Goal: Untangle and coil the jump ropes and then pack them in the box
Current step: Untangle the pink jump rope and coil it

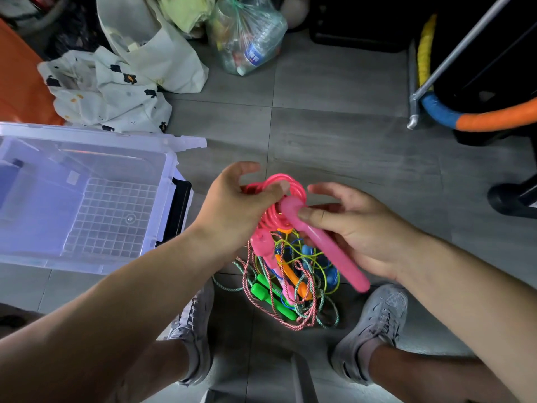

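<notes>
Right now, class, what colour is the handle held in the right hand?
Pink; the head view shows the handle in the right hand.

There were 2 hands (241, 205) (360, 228), 1 pink coil (286, 179), 2 pink handles (328, 248) (263, 242), 2 green handles (279, 305) (263, 279), 1 clear box (171, 175) and 2 grey shoes (194, 324) (374, 324); the tangled ropes (308, 319) defied counting.

The grey tiled floor (334, 135) carries a clear plastic box (87, 258) at left, a tangle of jump ropes (302, 315) between two grey shoes (374, 324), and white bags (110, 91) and a clear bag (247, 33) farther back.
</notes>
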Demonstrator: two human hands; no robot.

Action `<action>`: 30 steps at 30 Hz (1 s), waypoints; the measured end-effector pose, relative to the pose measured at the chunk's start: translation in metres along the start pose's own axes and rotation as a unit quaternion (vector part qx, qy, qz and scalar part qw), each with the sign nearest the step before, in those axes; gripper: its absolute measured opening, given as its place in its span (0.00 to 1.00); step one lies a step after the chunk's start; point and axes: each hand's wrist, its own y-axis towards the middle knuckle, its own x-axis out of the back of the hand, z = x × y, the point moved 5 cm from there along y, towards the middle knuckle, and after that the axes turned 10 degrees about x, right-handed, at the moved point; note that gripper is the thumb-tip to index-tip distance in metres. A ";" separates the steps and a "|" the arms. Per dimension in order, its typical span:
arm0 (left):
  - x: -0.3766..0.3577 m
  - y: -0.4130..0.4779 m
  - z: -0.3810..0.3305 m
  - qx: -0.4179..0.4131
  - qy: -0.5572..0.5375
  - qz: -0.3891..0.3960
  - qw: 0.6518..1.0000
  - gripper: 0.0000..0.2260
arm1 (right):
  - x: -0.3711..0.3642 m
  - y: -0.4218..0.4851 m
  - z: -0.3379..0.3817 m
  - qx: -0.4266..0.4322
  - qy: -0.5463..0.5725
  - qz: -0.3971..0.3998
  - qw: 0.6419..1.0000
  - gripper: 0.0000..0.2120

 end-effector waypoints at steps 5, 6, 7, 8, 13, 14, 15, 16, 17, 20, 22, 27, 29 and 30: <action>-0.012 -0.004 0.006 0.102 -0.087 0.090 0.987 0.20 | 0.007 -0.001 0.008 0.117 -0.310 -0.029 0.943 0.36; -0.015 -0.006 0.006 0.120 -0.108 0.109 0.981 0.14 | 0.006 -0.003 0.010 0.135 -0.338 -0.029 0.931 0.32; -0.015 -0.006 0.007 0.131 -0.121 0.111 0.978 0.12 | 0.006 -0.005 0.011 0.148 -0.356 -0.028 0.922 0.28; -0.013 -0.005 0.009 0.139 -0.133 0.100 0.976 0.11 | 0.006 -0.007 0.012 0.157 -0.365 -0.029 0.917 0.24; 0.002 0.005 0.000 0.103 -0.201 0.013 0.974 0.02 | 0.003 -0.013 0.012 0.162 -0.318 -0.025 0.934 0.10; 0.005 0.006 -0.002 0.092 -0.225 0.011 0.970 0.02 | 0.002 -0.013 0.011 0.158 -0.305 -0.016 0.939 0.09; 0.007 0.007 -0.005 0.081 -0.252 0.021 0.964 0.03 | 0.001 -0.012 0.010 0.151 -0.287 -0.009 0.946 0.07; 0.007 0.006 -0.008 0.074 -0.275 0.037 0.958 0.05 | 0.001 -0.011 0.007 0.138 -0.262 -0.005 0.955 0.05; 0.006 0.004 -0.010 0.066 -0.293 0.054 0.952 0.07 | 0.002 -0.009 0.003 0.121 -0.242 -0.003 0.963 0.04; -0.002 -0.002 -0.015 0.060 -0.337 0.101 0.934 0.15 | 0.008 -0.001 -0.007 0.077 -0.200 0.007 0.977 0.12; -0.009 -0.007 -0.017 0.054 -0.337 0.138 0.930 0.17 | 0.007 0.002 -0.009 0.065 -0.152 0.024 0.986 0.26; -0.022 -0.020 -0.023 0.039 -0.291 0.221 0.930 0.14 | -0.007 0.003 0.003 0.147 -0.067 0.077 0.984 0.23; -0.021 -0.019 -0.023 0.042 -0.282 0.219 0.933 0.11 | -0.005 0.003 0.006 0.158 -0.048 0.063 0.984 0.16; -0.020 -0.018 -0.022 0.044 -0.275 0.210 0.937 0.09 | -0.003 0.003 0.006 0.161 -0.050 0.055 0.984 0.15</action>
